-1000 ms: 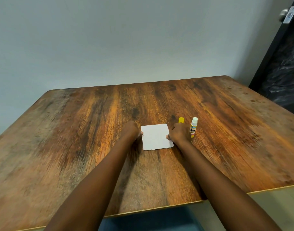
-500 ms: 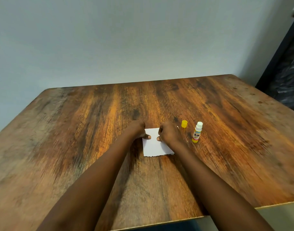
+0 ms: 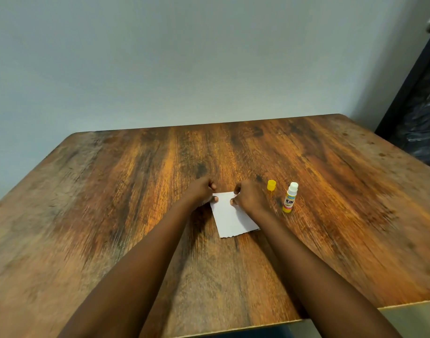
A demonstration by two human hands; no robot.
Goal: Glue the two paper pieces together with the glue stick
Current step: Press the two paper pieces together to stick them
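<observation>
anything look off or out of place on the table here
Only small things. The glue stick stands uncapped, its yellow cap apart on the table just left of it. The paper lies askew to the table edge, and its near edge is ragged, as if torn. Nothing is spilled.

Two hands, the left point(image 3: 202, 191) and the right point(image 3: 248, 196), are sharing one table point(image 3: 111, 203) with a single visible white paper point(image 3: 233, 218); whether a second sheet is lying under it cannot be told. One glue stick point(image 3: 290, 197) and one yellow cap point(image 3: 271, 185) are standing beside it.
</observation>
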